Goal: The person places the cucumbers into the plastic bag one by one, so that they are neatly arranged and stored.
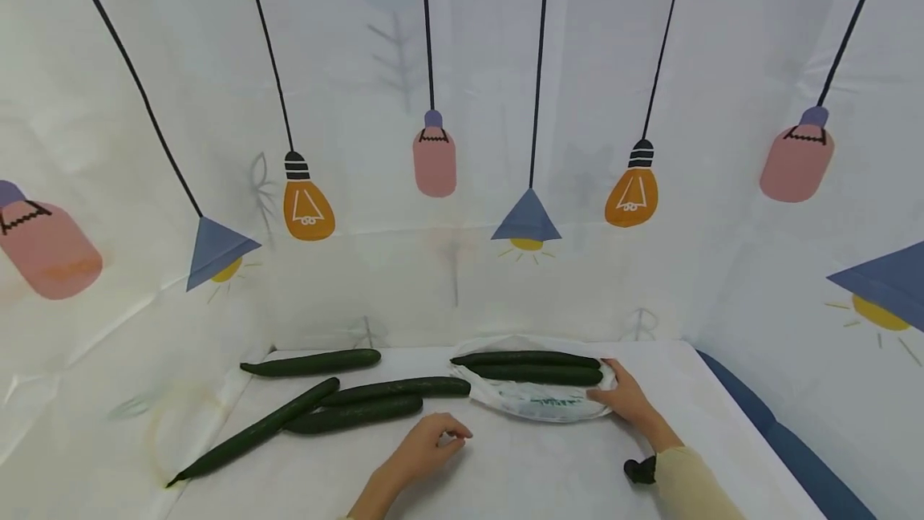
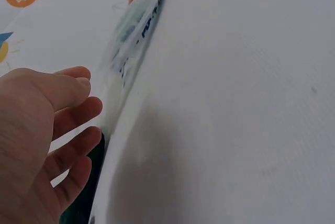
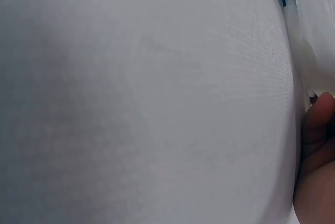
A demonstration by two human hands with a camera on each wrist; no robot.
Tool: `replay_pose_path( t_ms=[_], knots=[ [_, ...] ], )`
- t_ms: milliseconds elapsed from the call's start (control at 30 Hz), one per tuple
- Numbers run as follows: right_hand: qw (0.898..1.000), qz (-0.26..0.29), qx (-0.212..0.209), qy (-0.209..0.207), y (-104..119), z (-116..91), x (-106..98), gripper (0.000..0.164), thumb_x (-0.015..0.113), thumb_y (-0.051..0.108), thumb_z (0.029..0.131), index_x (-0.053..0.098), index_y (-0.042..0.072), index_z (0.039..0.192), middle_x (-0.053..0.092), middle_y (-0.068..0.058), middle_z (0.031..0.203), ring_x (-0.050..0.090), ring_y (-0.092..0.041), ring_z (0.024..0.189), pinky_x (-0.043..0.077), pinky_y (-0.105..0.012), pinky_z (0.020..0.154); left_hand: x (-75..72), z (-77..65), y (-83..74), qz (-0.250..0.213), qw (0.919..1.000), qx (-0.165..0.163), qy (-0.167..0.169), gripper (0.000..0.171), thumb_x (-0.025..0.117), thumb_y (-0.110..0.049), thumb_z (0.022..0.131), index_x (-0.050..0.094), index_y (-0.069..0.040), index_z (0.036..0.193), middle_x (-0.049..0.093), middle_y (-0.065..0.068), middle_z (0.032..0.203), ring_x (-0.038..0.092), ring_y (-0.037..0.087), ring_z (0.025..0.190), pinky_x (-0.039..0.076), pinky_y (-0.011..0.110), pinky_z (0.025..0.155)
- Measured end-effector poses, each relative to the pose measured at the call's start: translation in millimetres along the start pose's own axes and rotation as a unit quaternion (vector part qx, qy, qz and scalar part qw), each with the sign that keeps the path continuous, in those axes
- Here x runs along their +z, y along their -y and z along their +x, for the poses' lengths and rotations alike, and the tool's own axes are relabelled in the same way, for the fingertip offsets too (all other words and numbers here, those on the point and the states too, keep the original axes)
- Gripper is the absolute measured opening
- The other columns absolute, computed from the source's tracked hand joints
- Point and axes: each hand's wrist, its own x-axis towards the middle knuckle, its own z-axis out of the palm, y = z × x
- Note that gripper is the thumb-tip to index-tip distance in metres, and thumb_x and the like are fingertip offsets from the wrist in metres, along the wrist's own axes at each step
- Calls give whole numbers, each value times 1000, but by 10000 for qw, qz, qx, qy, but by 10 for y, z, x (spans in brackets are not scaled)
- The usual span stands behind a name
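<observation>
A white plastic bag (image 1: 534, 404) with green print lies flat toward the back of the white table. Two dark green cucumbers (image 1: 537, 375) lie side by side on it; whether they are partly inside, I cannot tell. My right hand (image 1: 626, 400) grips the bag's right edge, by the cucumber ends; the left wrist view shows the plastic (image 2: 128, 46) drawn up to its fingers. My left hand (image 1: 427, 449) hovers over the table with loosely bent fingers, holding nothing. It is nearest to a cucumber (image 1: 354, 416) in the group on the left.
Several more cucumbers lie on the left of the table (image 1: 534, 480), one (image 1: 253, 436) slanting along the left edge and another (image 1: 310, 363) at the back. A small dark object (image 1: 640, 470) is beside my right sleeve. White curtains (image 1: 469, 287) with printed lamps enclose the table.
</observation>
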Motion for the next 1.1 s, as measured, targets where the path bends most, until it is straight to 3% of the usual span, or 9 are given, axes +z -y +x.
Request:
replay_pose_path(
  t_ms=[133, 300, 467, 633, 867, 1100],
  knots=[
    [9999, 76, 86, 34, -27, -42, 8, 79, 82, 21, 79, 38, -1, 142, 44, -29, 138, 39, -46, 127, 30, -61, 103, -97, -172, 122, 256, 9989, -166, -344, 15, 69, -9, 91, 75, -19, 100, 65, -14, 93, 58, 3, 89, 50, 29, 75],
    [9997, 154, 169, -67, -59, -58, -6, 84, 83, 20, 77, 35, -1, 144, 40, -29, 141, 35, -47, 130, 26, -63, 105, -351, -262, 246, 651, 9938, -276, -853, 21, 72, -5, 87, 74, -18, 103, 62, -15, 97, 58, 9, 95, 51, 35, 79],
    [9994, 101, 317, -54, -128, -39, -15, 88, 85, 22, 76, 33, 2, 145, 39, -28, 143, 34, -46, 132, 26, -62, 105, -581, -337, 411, 994, 9872, -441, -1162, 24, 77, -3, 82, 75, -18, 100, 61, -16, 98, 58, 17, 97, 50, 40, 80],
    [9997, 119, 204, -58, -149, -3, -18, 82, 82, 15, 77, 35, 0, 143, 40, -29, 142, 35, -48, 131, 27, -63, 104, -736, -446, 605, 1391, 9768, -698, -1471, 27, 81, -3, 77, 75, -21, 96, 61, -15, 96, 60, 21, 97, 49, 47, 83],
    [9990, 299, 318, 80, -55, 68, -6, 79, 64, -5, 78, 25, -2, 147, 28, -32, 148, 23, -50, 136, 19, -63, 108, -948, -601, 795, 1823, 9659, -1211, -1383, 35, 81, -11, 78, 72, -21, 110, 64, 1, 111, 59, 32, 106, 45, 56, 87],
    [9962, 697, 525, 55, 66, 36, -20, 80, 54, -10, 80, 18, -3, 151, 19, -31, 152, 16, -46, 140, 18, -59, 110, -1136, -701, 854, 1672, 9640, -1848, -925, 32, 82, -24, 79, 72, -21, 109, 62, 12, 121, 54, 42, 116, 42, 60, 91]
  ],
)
